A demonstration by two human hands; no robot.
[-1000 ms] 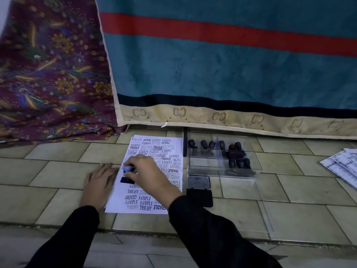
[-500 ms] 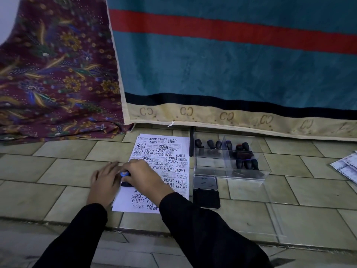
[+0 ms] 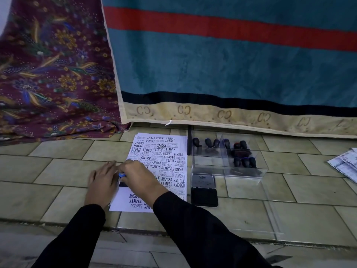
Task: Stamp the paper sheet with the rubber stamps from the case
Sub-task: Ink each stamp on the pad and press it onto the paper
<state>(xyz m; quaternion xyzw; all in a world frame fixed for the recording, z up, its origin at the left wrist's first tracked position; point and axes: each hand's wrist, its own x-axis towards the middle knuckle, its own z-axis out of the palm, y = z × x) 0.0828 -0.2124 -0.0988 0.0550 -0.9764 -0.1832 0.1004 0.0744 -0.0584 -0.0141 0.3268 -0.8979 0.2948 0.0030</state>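
At ten o'clock a flowered cloth (image 3: pixel 48 74) slumps onto the tiled floor (image 3: pixel 58 171). My left hand (image 3: pixel 102 184) lies flat, fingers straight, pressing the nine-o'clock edge of the paper sheet (image 3: pixel 170 157). Just beside it my right hand (image 3: pixel 143 180) curls around a blue-handled stamp (image 3: pixel 122 176), its black base down on the sheet; my knuckles hide most of it. At three o'clock of the sheet sits the clear case (image 3: pixel 228 172) with other stamps (image 3: pixel 243 161) inside, an open ink pad (image 3: pixel 203 194) at its seven o'clock. A teal blanket (image 3: pixel 231 64) hangs at twelve; loose papers (image 3: pixel 345 165) lie far right.
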